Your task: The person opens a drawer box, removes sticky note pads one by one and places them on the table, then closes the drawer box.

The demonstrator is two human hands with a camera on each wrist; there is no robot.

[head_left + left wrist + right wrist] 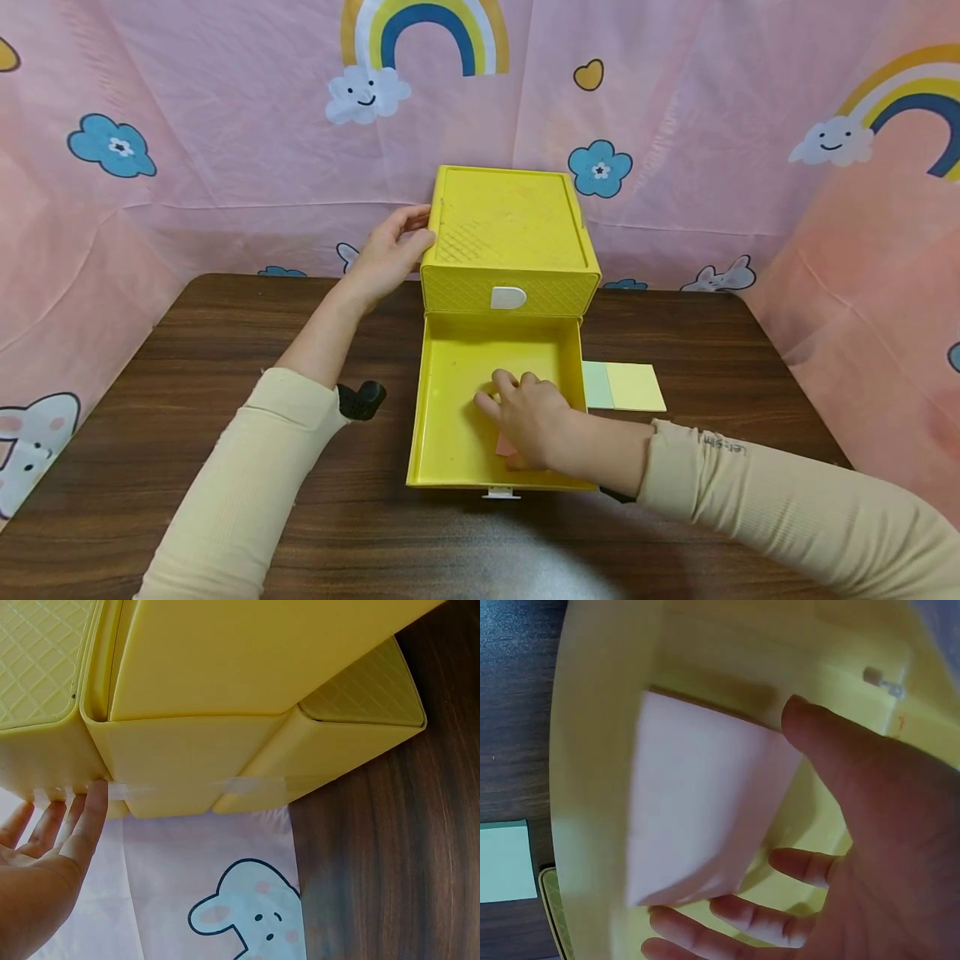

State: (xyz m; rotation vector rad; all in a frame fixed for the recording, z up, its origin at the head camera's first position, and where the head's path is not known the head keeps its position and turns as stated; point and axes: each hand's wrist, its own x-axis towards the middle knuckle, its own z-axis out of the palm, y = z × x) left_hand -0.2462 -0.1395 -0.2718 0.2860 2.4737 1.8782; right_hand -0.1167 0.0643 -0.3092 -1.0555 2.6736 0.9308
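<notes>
A yellow box with two drawers stands on the table, its lower drawer pulled out. My left hand rests on the box's left side; in the left wrist view its extended fingers touch the yellow wall. My right hand reaches into the drawer over a pink pad of notes. In the right wrist view, the thumb is at one corner of the pad and spread fingers are by its lower edge. From the head view, the right hand covers most of the pad.
Right of the drawer, a green note pad and a pale yellow note pad lie side by side on the brown wooden table. A patterned pink cloth hangs behind the box and along both sides.
</notes>
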